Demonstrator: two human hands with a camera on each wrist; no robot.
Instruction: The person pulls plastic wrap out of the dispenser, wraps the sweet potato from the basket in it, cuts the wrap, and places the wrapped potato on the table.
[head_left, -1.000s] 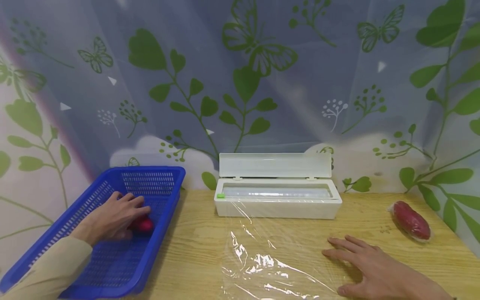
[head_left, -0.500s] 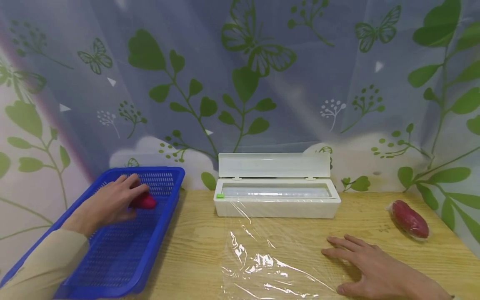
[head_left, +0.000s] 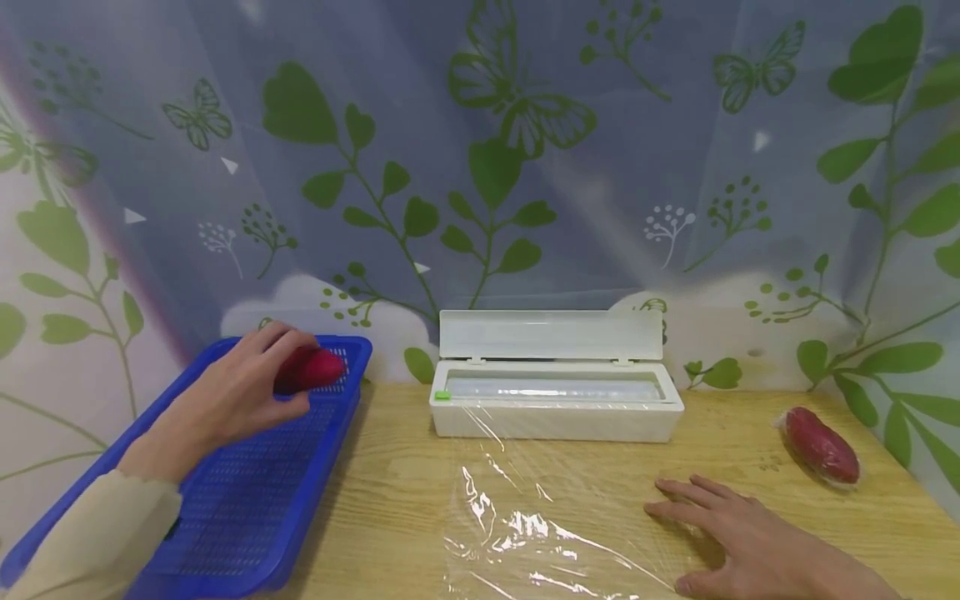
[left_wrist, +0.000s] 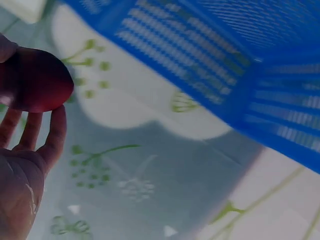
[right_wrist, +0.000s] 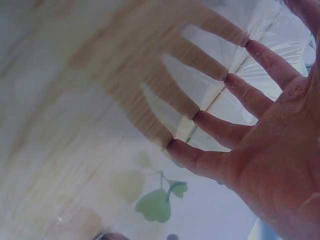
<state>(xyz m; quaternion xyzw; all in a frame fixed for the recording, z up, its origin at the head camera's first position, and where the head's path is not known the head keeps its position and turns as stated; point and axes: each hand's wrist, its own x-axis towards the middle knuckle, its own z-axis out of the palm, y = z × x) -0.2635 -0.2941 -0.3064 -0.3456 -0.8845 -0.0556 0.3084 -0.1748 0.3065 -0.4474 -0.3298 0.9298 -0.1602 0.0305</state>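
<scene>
My left hand [head_left: 236,379] grips a smooth, oblong red vegetable [head_left: 318,369] above the far end of the blue plastic basket [head_left: 348,417]. In the left wrist view the vegetable's rounded end [left_wrist: 47,82] sticks out past the fingers, and the basket wall [left_wrist: 175,55] slopes away at the upper right. My right hand [head_left: 750,533] has its fingers spread, with the fingertips [right_wrist: 175,145] down on the tabletop beside the right edge of a sheet of clear cling film [head_left: 555,500]. That sheet runs toward me from a white film dispenser [head_left: 555,423], whose lid stands up.
Another red vegetable [head_left: 821,446], wrapped in film, lies at the right of the wooden table [head_left: 390,483]. A green slider [head_left: 442,395] sits on the dispenser's left front. A leaf-patterned curtain [head_left: 585,233] hangs right behind the table.
My left hand has lifted the red vegetable up from inside the basket and moved slightly right and away from me. The right hand has stayed in place.
</scene>
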